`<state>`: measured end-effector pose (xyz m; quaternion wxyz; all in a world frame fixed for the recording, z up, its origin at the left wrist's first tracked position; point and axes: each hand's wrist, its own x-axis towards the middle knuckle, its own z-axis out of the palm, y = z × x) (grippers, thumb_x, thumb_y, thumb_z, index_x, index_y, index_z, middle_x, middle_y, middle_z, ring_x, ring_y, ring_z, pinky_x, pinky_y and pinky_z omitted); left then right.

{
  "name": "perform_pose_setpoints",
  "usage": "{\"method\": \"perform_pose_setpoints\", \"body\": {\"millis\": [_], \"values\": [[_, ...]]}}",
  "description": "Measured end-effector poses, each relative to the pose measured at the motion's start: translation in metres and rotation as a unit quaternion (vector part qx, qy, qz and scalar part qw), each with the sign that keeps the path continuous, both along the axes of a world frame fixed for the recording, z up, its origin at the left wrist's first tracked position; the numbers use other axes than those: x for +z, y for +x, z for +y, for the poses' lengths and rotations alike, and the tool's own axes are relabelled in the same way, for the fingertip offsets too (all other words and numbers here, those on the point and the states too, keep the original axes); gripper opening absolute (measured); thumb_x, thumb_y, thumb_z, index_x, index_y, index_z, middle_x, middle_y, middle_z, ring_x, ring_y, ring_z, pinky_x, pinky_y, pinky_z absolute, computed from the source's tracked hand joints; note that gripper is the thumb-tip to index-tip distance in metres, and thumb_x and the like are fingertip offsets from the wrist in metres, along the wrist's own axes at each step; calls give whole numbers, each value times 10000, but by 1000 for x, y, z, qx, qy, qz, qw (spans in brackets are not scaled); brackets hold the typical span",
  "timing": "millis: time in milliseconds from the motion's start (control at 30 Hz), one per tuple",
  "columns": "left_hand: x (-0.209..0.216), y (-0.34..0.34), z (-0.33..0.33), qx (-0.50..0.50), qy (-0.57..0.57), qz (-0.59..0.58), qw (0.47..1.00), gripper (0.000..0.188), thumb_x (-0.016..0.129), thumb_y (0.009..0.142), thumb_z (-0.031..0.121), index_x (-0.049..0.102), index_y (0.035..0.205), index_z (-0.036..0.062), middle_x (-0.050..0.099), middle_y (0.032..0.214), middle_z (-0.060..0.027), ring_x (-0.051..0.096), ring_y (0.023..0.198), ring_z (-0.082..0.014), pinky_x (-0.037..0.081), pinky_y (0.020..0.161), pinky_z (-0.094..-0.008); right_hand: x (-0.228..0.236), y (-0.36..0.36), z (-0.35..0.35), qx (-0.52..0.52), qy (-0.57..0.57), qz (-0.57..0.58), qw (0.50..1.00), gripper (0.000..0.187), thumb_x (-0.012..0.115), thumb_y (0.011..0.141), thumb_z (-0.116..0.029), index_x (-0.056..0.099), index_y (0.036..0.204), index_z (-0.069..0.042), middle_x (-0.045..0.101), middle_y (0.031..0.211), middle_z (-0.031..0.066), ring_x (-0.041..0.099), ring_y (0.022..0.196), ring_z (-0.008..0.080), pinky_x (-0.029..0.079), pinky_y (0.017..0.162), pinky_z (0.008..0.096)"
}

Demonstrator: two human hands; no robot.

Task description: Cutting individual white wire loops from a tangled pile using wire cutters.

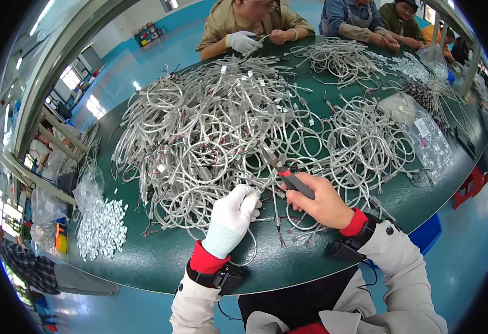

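Observation:
My left hand [234, 214], in a white glove, is closed with its fingertips pinched together at the near edge of a big heap of pale cables [199, 128]. A grey-white cable [254, 250] curves out below it and loops back toward the wrist. My bare right hand [320, 203] is wrapped round the dark grey and red handles of a pair of pliers [295, 182]. Their metal jaws point up and left over the cables, a little beyond my left hand. Whether the jaws touch a wire cannot be made out. Cable ends with thin red and black wires lie between my hands.
A second cable pile [366, 136] lies on the right, beside a clear plastic bag [430, 139]. Small white pieces [102, 228] are heaped at the left edge of the green table [171, 261]. Across the table, a person with a white-gloved hand [241, 42] works; others sit farther right.

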<state>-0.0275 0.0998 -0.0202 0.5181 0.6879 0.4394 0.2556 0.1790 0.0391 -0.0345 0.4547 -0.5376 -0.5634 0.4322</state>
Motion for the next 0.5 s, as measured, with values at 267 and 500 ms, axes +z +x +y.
{"method": "perform_pose_setpoints", "body": {"millis": [267, 500], "values": [[2, 1, -1, -11, 22, 14, 1000, 191, 474, 980, 145, 567, 996, -20, 651, 840, -87, 624, 696, -122, 519, 631, -247, -4, -1, 1, -20, 39, 17, 999, 221, 623, 883, -184, 615, 1026, -16, 605, 755, 47, 546, 650, 106, 446, 615, 273], [-2, 2, 2, -15, 12, 5, 1000, 204, 476, 981, 168, 564, 1002, -15, 645, 831, -82, 615, 682, -120, 512, 637, -250, -1, 1, 0, -9, 45, -16, 999, 215, 616, 892, -147, 612, 1055, -7, 601, 786, 19, 549, 677, 74, 450, 630, 244]]}}
